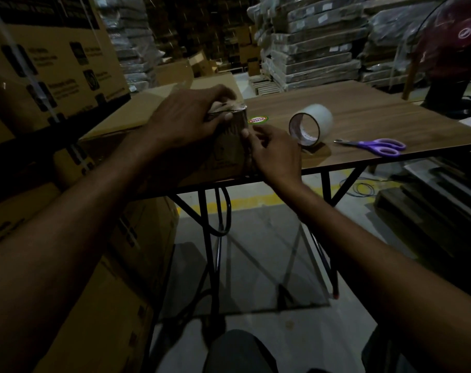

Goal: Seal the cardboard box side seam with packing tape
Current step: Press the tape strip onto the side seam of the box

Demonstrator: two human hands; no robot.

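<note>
The box (137, 111) lies on the left end of the surface (363, 111), its near right corner turned toward the person. The side seam runs down that corner, from the top edge to the surface. A shiny strip of tape (241, 122) sits over the upper part of the seam and folds onto the top face. The left hand (185, 117) rests on the top corner with its fingers curled over the edge and its thumb underneath, pinching the folded tape end against the cardboard. The right hand (272, 149) comes in from the right, just below the left. One fingertip touches the tape on the seam and the other fingers are bent. In this dim light I cannot tell whether it is only pressing the tape or also nipping its edge. The seam's long axis is upright, and the untouched stretch lies straight below the right fingertip, so that hand is the nearer one for a downward smoothing stroke while the left anchors the top. The roll (311, 125) lies on its side just right of the right hand. Scissors (377, 146) lie further right, near the front edge.
</note>
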